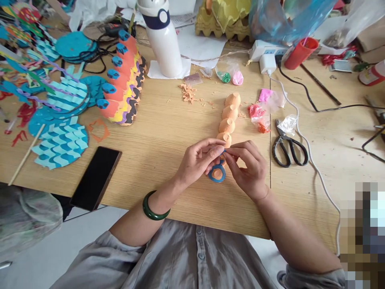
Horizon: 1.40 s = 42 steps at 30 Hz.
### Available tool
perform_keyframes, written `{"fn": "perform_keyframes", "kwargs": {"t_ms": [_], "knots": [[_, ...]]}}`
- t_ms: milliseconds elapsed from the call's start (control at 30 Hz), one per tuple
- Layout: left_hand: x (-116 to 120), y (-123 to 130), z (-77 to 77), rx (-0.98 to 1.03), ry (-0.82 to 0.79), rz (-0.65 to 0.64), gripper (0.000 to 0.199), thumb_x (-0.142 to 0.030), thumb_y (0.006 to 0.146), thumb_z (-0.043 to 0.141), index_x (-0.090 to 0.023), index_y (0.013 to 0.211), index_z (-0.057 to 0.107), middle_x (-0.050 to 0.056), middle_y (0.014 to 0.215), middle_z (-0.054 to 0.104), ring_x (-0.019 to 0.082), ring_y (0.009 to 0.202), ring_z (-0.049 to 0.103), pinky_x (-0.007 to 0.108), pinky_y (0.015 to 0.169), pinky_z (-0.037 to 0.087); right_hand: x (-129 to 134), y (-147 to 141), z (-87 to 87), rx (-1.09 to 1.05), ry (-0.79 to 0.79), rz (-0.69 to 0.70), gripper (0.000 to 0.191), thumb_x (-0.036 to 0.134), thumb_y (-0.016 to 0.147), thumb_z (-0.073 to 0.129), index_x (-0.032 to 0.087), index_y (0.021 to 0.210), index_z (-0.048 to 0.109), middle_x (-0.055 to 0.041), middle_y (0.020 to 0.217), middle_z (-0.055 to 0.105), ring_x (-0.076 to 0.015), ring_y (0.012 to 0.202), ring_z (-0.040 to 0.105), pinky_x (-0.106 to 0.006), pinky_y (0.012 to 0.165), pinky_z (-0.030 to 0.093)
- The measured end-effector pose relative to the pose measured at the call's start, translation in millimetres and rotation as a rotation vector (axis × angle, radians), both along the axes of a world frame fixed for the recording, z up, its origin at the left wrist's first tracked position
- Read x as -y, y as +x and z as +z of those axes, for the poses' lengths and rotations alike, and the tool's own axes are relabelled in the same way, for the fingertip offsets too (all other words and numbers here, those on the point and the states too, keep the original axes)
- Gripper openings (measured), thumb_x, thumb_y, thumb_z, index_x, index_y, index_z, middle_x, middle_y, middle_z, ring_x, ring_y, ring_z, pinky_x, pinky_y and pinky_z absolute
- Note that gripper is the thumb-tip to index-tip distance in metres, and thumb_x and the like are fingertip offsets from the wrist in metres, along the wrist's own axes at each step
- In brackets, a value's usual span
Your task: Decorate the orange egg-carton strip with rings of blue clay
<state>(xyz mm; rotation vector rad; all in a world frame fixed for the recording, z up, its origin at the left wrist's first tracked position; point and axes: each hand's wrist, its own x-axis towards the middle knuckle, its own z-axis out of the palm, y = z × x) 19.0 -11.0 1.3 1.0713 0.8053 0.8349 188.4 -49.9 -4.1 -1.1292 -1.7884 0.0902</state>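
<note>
An orange row of egg-carton cups (227, 125) lies lengthwise on the table under and beyond my hands. Around the cup nearest me sits a blue ring (214, 179), with orange showing in its middle. My left hand (201, 157) is closed over the near part of the row, thumb and fingers pinching a small blue strip (223, 152). From the other side, my right hand (249, 167) pinches the same strip at its fingertips. Part of the strip and the cups beneath are hidden by my fingers.
Black-handled scissors (290, 149) and a white cable (313, 168) lie to the right. Bagged pink and red clay (258, 112) sits beside the row. At left are a phone (96, 178), a painted egg-carton piece (123, 80) and blue paper shapes (61, 142). A white bottle (164, 44) stands behind.
</note>
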Motion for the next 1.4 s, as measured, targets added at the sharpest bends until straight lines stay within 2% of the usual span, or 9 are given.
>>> {"fn": "perform_keyframes", "kwargs": {"t_ms": [167, 433, 667, 833, 900, 1000, 1133, 1233, 1400], "knots": [[0, 1, -3.0, 0.005, -0.005, 0.031, 0.040, -0.054, 0.091, 0.074, -0.015, 0.084, 0.070, -0.003, 0.061, 0.060, 0.003, 0.039, 0.045, 0.017, 0.037, 0.035, 0, 1, -2.2, -0.003, -0.037, 0.006, 0.013, 0.015, 0.095, 0.073, 0.022, 0.104, 0.066, -0.0042, 0.087, 0.070, -0.0172, 0.072, 0.061, -0.033, 0.062, 0.052], [0, 1, 0.1, -0.029, -0.008, 0.065, 0.045, -0.058, 0.090, 0.073, -0.016, 0.076, 0.069, -0.003, 0.057, 0.058, 0.003, 0.037, 0.043, 0.019, 0.035, 0.032, 1, 2, -4.7, 0.085, -0.005, -0.040, 0.032, 0.017, 0.095, 0.072, 0.025, 0.125, 0.063, -0.0082, 0.103, 0.074, -0.0216, 0.082, 0.068, -0.037, 0.066, 0.057], [1, 0, 1.9, -0.053, -0.045, 0.072, 0.050, -0.061, 0.091, 0.070, -0.016, 0.071, 0.065, -0.003, 0.054, 0.056, 0.004, 0.036, 0.041, 0.020, 0.035, 0.029, -1, 5, -4.4, 0.094, 0.000, 0.043, 0.027, 0.015, 0.095, 0.070, 0.029, 0.119, 0.067, -0.0048, 0.097, 0.076, -0.0215, 0.081, 0.067, -0.038, 0.067, 0.055], [0, -1, 1.0, -0.049, -0.042, 0.020, 0.041, -0.056, 0.085, 0.079, -0.016, 0.083, 0.072, -0.004, 0.056, 0.056, 0.003, 0.038, 0.042, 0.019, 0.036, 0.030, -1, 6, -2.3, 0.086, 0.010, 0.045, 0.019, 0.014, 0.095, 0.070, 0.028, 0.109, 0.069, -0.0042, 0.091, 0.076, -0.0205, 0.079, 0.066, -0.036, 0.065, 0.055], [-1, -1, 0.4, -0.055, -0.054, 0.040, 0.037, -0.052, 0.084, 0.082, -0.016, 0.082, 0.073, -0.005, 0.055, 0.054, 0.003, 0.038, 0.041, 0.018, 0.036, 0.029, 0, 5, -0.1, 0.025, -0.040, 0.053, 0.014, 0.015, 0.095, 0.070, 0.027, 0.103, 0.070, -0.0035, 0.088, 0.075, -0.0196, 0.079, 0.067, -0.036, 0.066, 0.055], [-3, -1, -0.1, -0.054, -0.068, 0.112, 0.037, -0.050, 0.085, 0.081, -0.015, 0.080, 0.072, -0.005, 0.056, 0.054, 0.002, 0.039, 0.040, 0.017, 0.036, 0.028, 1, 1, 3.5, -0.247, -0.255, 0.052, 0.006, 0.021, 0.097, 0.070, 0.024, 0.092, 0.071, -0.0013, 0.084, 0.072, -0.0155, 0.073, 0.066, -0.032, 0.065, 0.056], [-6, 0, 0.4, 0.012, -0.116, 0.153, 0.039, -0.052, 0.086, 0.079, -0.014, 0.078, 0.071, -0.003, 0.061, 0.056, 0.002, 0.041, 0.041, 0.017, 0.037, 0.031, 2, -2, 4.8, -0.643, -0.525, 0.052, 0.022, 0.039, 0.099, 0.069, 0.022, 0.085, 0.072, 0.0007, 0.078, 0.069, -0.0119, 0.061, 0.064, -0.029, 0.059, 0.056], [-7, 1, 0.7, 0.088, -0.171, 0.150, 0.038, -0.052, 0.086, 0.079, -0.014, 0.086, 0.075, -0.002, 0.064, 0.058, 0.002, 0.043, 0.041, 0.017, 0.039, 0.034, 1, 0, 1.2, -0.767, -0.539, 0.074, 0.025, 0.044, 0.100, 0.067, 0.023, 0.089, 0.076, 0.0000, 0.081, 0.068, -0.0125, 0.062, 0.064, -0.030, 0.060, 0.058], [-12, 0, 2.6, 0.215, -0.344, 0.108, 0.031, -0.043, 0.088, 0.077, -0.015, 0.102, 0.078, -0.002, 0.069, 0.059, 0.003, 0.048, 0.040, 0.016, 0.043, 0.037, 3, 3, -6.1, -0.791, -0.409, 0.117, 0.021, 0.044, 0.102, 0.064, 0.028, 0.101, 0.078, -0.0014, 0.087, 0.069, -0.0148, 0.069, 0.064, -0.033, 0.062, 0.060]]}}
